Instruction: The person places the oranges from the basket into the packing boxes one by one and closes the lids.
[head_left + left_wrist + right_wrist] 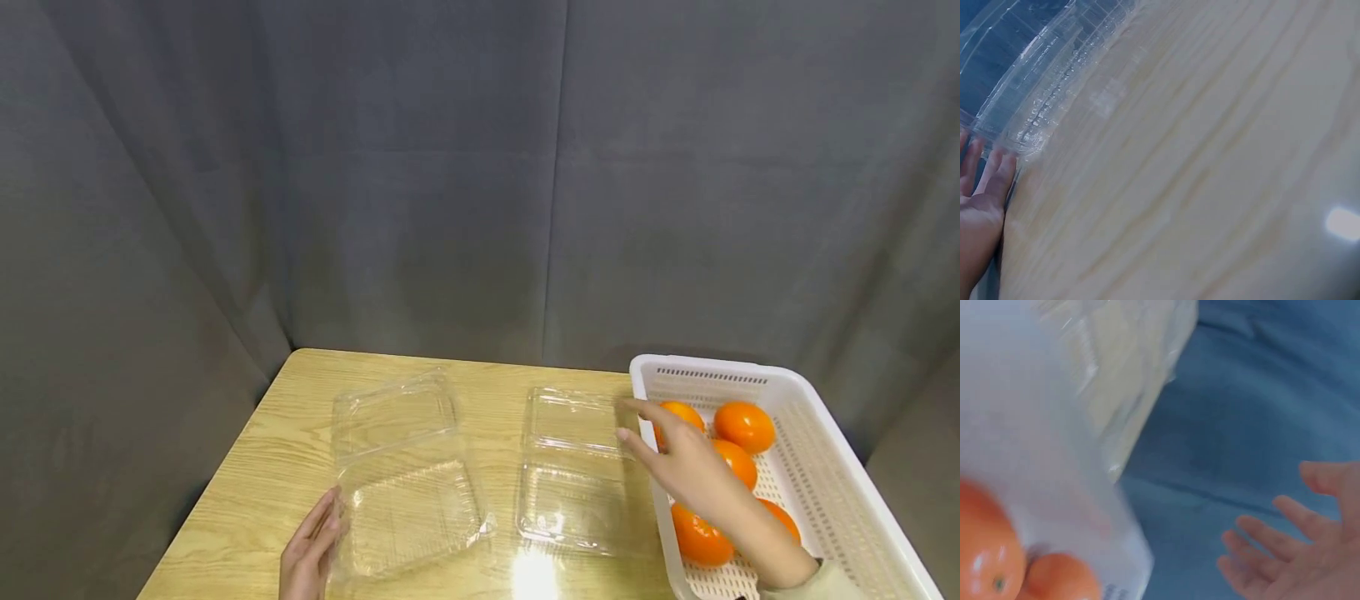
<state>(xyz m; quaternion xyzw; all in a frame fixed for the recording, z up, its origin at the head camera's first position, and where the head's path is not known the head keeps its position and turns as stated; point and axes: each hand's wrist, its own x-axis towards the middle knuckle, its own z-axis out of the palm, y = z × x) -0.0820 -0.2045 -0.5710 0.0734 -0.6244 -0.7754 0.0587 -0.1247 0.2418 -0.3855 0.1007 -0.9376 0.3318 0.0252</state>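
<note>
At the left of the table, a clear plastic clamshell box (408,512) lies with its lid folded back. My left hand (309,546) is at the box's left side; in the left wrist view its nearly straight fingers (999,178) touch or almost touch the plastic edge. Another clear clamshell box (573,500), also unfolded, lies to the right. My right hand (686,458) hovers over the near-left rim of a white basket (840,492), with fingers spread and nothing held. Several oranges (745,427) sit in the basket, some partly hidden by the right hand and forearm.
The wooden table (247,492) has a rounded corner at the back left. A grey curtain (420,208) hangs close behind it. The basket's raised left wall stands between the second box and the oranges.
</note>
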